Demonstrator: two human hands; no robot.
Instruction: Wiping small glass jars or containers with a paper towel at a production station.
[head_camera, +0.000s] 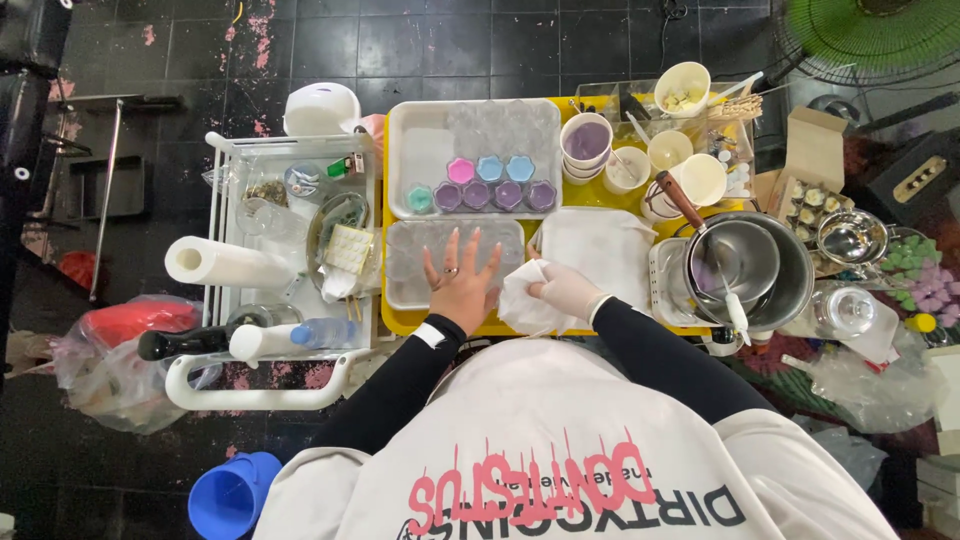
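My left hand (462, 283) is bare, wears a ring, and lies flat with fingers spread on a clear plastic mould tray (410, 262). My right hand (567, 290), in a white glove, pinches a crumpled white tissue (518, 303) at the tray's right end. Both are at the near edge of a yellow table (400, 321). Behind the clear tray, a white tray (420, 150) holds several round pink, blue, green and purple pieces (480, 185).
A white cloth (600, 250) lies right of the tissue, next to a steel pot (795, 290) with a saucepan (740, 260) inside. Cups, one with purple liquid (586, 140), stand behind. A white cart (215, 200) with a paper towel roll (225, 263) is left. A blue bucket (230, 495) sits on the floor.
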